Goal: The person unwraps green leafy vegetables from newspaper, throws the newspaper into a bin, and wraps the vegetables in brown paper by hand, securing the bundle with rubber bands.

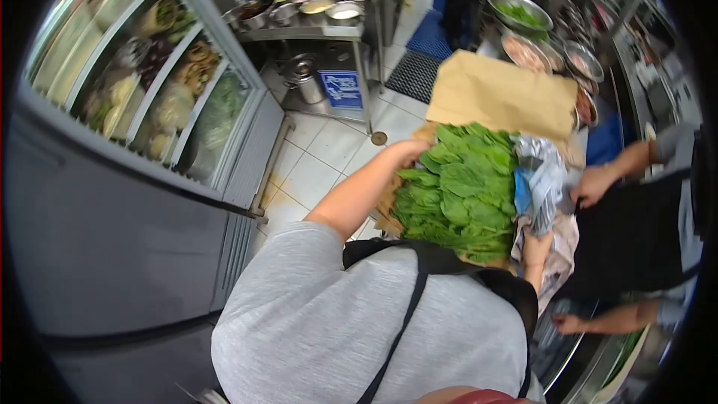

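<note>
Here, the right hand clutches silvery wrapping beside leafy greens, the left hand (grip unclear) at their opposite edge.

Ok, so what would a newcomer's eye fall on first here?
Most likely the heap of bright green leaves at the middle of the view, in front of the person's chest. Then perhaps the big brown flap just beyond it, and the tall grey fridge along the picture's left side.
</note>
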Available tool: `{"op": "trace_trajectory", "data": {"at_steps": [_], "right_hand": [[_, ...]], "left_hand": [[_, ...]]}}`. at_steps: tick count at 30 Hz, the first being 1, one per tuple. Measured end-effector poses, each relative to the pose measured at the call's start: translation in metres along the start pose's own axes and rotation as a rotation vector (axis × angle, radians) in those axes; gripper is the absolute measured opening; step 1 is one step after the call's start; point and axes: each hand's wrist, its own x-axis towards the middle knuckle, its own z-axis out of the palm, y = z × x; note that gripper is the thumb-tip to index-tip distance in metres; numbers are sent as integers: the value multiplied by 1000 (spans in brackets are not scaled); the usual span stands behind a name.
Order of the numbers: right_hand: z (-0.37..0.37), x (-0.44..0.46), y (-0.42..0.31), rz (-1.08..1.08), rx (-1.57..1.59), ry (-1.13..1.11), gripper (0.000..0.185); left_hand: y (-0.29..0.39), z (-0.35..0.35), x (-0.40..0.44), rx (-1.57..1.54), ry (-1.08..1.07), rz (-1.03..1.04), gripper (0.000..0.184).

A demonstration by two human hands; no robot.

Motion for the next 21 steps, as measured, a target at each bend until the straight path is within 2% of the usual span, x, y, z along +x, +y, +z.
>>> {"op": "trace_trajectory", "data": {"at_steps": [1, 3, 4, 6, 9, 11, 13, 14, 15, 16, 17, 19, 21], "right_hand": [[-1, -5, -7, 26, 23, -3, 42], [-1, -10, -10, -26, -74, 12, 44], [3, -14, -18, -92, -97, 36, 47], [1, -12, -13, -73, -95, 29, 50], [2, -13, -14, -34, -51, 10, 55], [1, -10, -6, -49, -67, 8, 55], [2, -12, -14, -41, -27, 21, 50], [-2, -10, -11, -48, -29, -7, 47], [-3, -10, -9, -55, -30, -36, 45], [-1, -12, -6, -63, 19, 48, 40], [-1, -13, -5, -59, 18, 48, 40], [-3, -10, -1, 9, 50, 37, 42], [-7, -9, 12, 23, 89, 60, 43]], "left_hand": [[-29, -26, 57, -133, -101, -76, 28], [1, 3, -5, 2, 126, 158, 26], [-5, -10, 15, 15, 109, 147, 26], [-24, -41, 58, 634, 528, 538, 26], [-7, -20, 21, 505, 564, 548, 27], [-17, -23, 30, 426, 524, 558, 30], [-11, -1, 8, -177, 209, 602, 37], [-9, 3, 4, -178, 208, 599, 37], [-10, 4, 3, -275, 184, 484, 41], [-12, 5, 1, -371, 159, 368, 45], [-17, 4, -1, -372, 159, 364, 45], [-27, 3, 1, -544, -51, 169, 45], [-34, 5, 2, -605, -163, 54, 45]]}}
